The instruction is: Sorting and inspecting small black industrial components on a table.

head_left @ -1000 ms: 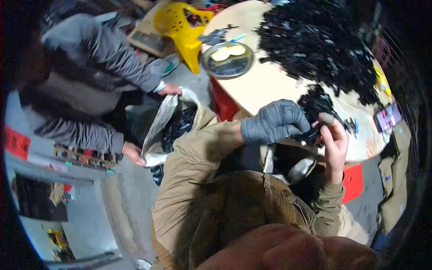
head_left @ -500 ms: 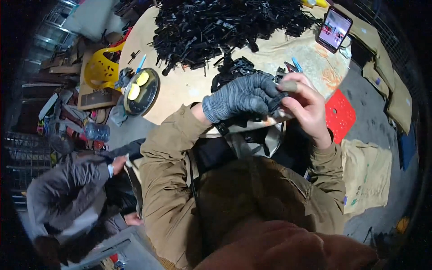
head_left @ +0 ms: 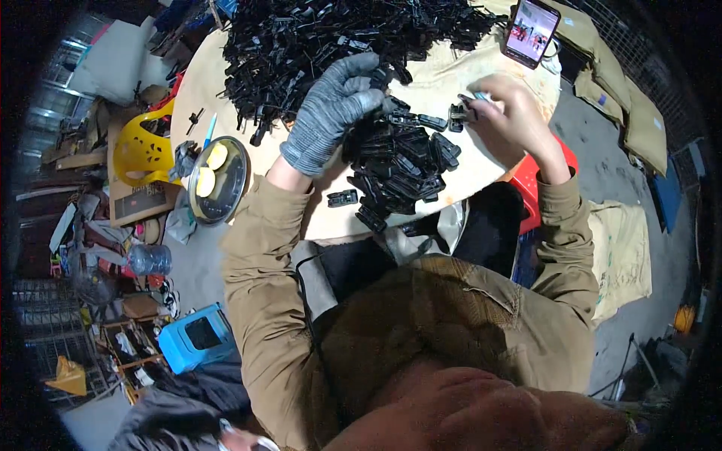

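My left hand [head_left: 331, 113], in a grey knitted glove, is at the near edge of the big black heap. Its fingers are curled at a small black plastic part [head_left: 380, 78], partly hidden by the fingertips. Bare apart from a fingertip cover and slightly blurred, my right hand [head_left: 515, 113] closes around a slim light-blue tool [head_left: 478, 95], mostly hidden by the fingers. A black clip-like part [head_left: 456, 117] lies just left of those fingers. Between my hands and my body is a smaller pile of black plastic clips [head_left: 402, 161], with one loose clip [head_left: 343, 198] to its left.
A large heap of black parts [head_left: 301, 45] covers the far side of the round table [head_left: 323, 218]. A phone [head_left: 531, 31] stands at the far right. At left are a dark plate [head_left: 226, 197] with two yellow-white pieces and a blue pen [head_left: 210, 129]. A person's sleeve [head_left: 180, 413] shows lower left.
My hands have separated: the left moved left to the large heap's edge, the right onto the blue tool. The smaller pile is uncovered. The view shifted, and the person at left sits lower in it.
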The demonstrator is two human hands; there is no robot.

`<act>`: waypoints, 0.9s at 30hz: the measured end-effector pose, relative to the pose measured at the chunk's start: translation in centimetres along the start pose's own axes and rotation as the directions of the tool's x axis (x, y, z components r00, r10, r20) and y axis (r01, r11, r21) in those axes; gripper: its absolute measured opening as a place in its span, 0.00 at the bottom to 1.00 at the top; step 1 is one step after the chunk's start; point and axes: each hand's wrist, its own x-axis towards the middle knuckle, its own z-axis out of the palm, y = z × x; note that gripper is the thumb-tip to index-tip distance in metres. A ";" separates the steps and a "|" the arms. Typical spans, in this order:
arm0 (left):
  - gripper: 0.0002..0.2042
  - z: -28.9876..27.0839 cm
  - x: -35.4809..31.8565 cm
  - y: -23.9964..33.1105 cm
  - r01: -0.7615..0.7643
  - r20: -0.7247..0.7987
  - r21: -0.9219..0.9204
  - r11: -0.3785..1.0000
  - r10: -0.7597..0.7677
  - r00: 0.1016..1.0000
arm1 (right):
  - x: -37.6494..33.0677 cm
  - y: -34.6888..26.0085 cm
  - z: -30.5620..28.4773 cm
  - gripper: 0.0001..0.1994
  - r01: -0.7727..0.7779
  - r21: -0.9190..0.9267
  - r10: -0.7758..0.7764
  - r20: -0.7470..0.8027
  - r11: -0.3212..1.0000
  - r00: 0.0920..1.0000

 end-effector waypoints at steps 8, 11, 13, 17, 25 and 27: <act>0.16 -1.7 -0.1 -2.3 -0.011 -0.027 -0.081 0.997 0.009 1.000 | -0.9 0.4 2.5 0.09 0.053 -0.207 -0.024 0.143 0.977 0.990; 0.16 -2.0 -0.2 -2.3 -0.012 -0.032 -0.068 0.998 0.010 0.999 | -0.7 0.7 2.5 0.06 0.038 -0.210 -0.007 0.145 0.977 0.989; 0.16 -2.2 -0.3 -2.5 -0.052 -0.052 -0.058 0.997 0.049 0.997 | -0.6 1.2 2.9 0.05 0.050 -0.200 -0.028 0.112 0.979 0.993; 0.16 -1.5 -0.4 -1.8 -0.101 -0.133 -0.125 0.987 0.084 0.988 | -0.8 3.7 3.7 0.05 -0.032 -0.122 0.019 -0.103 0.992 0.995; 0.16 -0.7 -0.3 -1.8 -0.202 -0.261 0.222 0.954 0.258 0.930 | 7.0 -3.7 2.8 0.12 -0.138 0.646 0.143 0.044 0.751 0.989; 0.16 -0.6 -0.3 -1.9 -0.200 -0.279 0.175 0.964 0.243 0.929 | 8.3 -4.8 4.5 0.10 0.063 0.560 -0.098 0.032 0.826 0.995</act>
